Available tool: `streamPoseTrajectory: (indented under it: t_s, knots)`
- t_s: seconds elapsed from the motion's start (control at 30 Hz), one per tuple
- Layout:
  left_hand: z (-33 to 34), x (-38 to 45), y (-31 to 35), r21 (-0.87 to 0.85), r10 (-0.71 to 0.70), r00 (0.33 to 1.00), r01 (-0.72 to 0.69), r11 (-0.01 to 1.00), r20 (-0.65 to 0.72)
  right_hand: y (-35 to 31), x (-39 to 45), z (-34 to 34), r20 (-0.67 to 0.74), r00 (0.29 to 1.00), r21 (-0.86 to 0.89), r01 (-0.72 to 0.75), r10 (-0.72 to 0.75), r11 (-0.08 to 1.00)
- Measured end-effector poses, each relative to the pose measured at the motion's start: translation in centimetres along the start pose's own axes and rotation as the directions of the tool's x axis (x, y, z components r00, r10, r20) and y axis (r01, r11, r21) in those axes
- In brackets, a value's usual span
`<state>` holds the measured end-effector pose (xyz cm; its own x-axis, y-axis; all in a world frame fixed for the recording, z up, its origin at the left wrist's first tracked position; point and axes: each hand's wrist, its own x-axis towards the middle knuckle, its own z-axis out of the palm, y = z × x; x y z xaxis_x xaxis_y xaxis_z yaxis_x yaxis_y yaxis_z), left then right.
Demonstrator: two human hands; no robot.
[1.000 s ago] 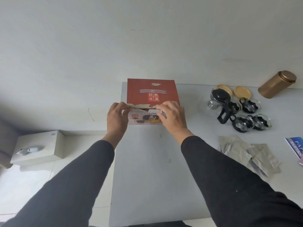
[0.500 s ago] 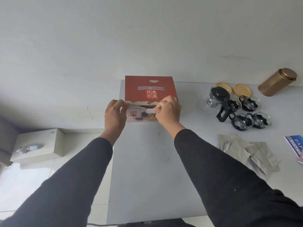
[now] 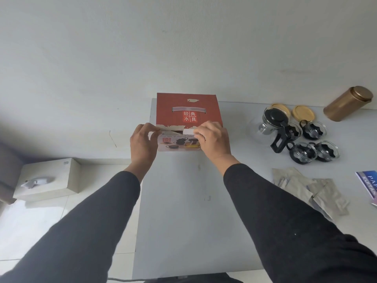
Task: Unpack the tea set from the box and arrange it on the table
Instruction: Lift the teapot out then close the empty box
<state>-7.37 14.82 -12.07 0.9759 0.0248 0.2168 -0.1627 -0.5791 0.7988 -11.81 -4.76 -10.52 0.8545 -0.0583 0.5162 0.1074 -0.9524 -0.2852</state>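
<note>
A pale grey surface [image 3: 183, 221] fills the middle and right of the view, its far edge against a white wall. At the far left corner of it stands a red box [image 3: 186, 107] with white characters on its top and a printed picture of a tea set on its near face. The top's near edge is torn and lifted a little, showing a dark gap beneath.

Both arms in black sleeves reach forward to the box. The left hand [image 3: 142, 142] is at the near left corner, its grip pinched together on the torn edge of the lid. The right hand [image 3: 214, 139] is at the near right corner, its grip closed on a white flap at the same edge, fingers curled over the front face.

To the right, well apart from the box, a glass teapot [image 3: 273, 123] with a black lid and handle stands among three small glass cups [image 3: 304, 153] with black holders. Two round wooden lids [image 3: 303, 113] lie just behind them, and a gold tin [image 3: 346, 106] lies tilted near the wall. Nearer, several flat silver pouches [image 3: 310, 188] lie overlapping, with a blue booklet [image 3: 368, 184] at the right edge.

Off the surface to the left, a white tissue box [image 3: 49, 178] rests on a lower ledge.
</note>
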Motion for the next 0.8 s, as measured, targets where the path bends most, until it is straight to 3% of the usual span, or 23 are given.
streamPoseTrajectory:
  t_s: [0.17,0.4,0.53,0.6,0.7,0.8]
  knots:
    - [0.1,0.1,-0.1,-0.012,0.000,1.000,0.000,1.000,-0.005,0.6,-0.1,0.1,0.035,0.996,0.017,0.083,-0.084,0.996]
    - [0.0,0.2,-0.1,-0.016,0.004,1.000,-0.004,1.000,-0.001,0.5,0.2,0.5,-0.035,0.991,-0.026,0.131,-0.132,0.991]
    - [0.0,0.3,-0.2,-0.004,0.020,1.000,-0.020,1.000,0.003,0.0,1.2,0.5,0.001,0.999,0.024,-0.054,0.054,0.998]
    - [-0.1,0.3,-0.3,0.003,0.030,1.000,-0.030,1.000,0.008,-0.3,1.9,0.2,0.120,0.979,0.025,-0.171,0.167,0.985]
    - [0.0,0.6,-0.5,-0.017,0.014,0.999,-0.013,1.000,0.032,-0.5,2.2,-0.1,0.158,0.907,-0.137,-0.371,0.390,0.919]
    - [0.1,0.7,0.1,-0.126,-0.070,0.992,0.084,0.988,0.109,-0.7,2.1,-0.4,0.204,0.726,0.001,-0.671,0.657,0.741]
